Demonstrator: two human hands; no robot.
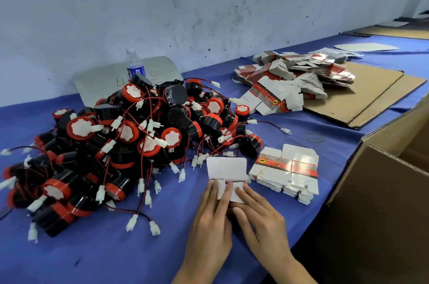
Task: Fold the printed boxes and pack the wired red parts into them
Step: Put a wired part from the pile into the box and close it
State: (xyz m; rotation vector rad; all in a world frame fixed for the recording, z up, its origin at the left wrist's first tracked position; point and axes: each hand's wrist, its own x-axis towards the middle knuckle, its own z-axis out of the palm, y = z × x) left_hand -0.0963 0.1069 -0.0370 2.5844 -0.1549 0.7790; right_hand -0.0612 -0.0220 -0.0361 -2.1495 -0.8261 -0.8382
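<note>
Lying white side up on the blue table (pixel 97 258), one printed box (pixel 226 169) is under both hands, and its far flap stands slightly raised. The left hand (pixel 211 221) has its fingers straight and close together, and it presses on the near part of the box. The right hand (pixel 260 218) is also flat, with fingers stretched over the same part; neither hand curls around anything. Just to the right of the box is a small stack of flat boxes (pixel 285 173). To the left is a big pile of red parts (pixel 130 140) with black bodies, red wires and white plugs. Farther back, a large heap of flat boxes (pixel 294 79) lies partly on a cardboard sheet (pixel 366 98). A water bottle (pixel 135 65) stands behind the pile, near the wall. An open carton (pixel 383 191) stands at the right edge.
</note>
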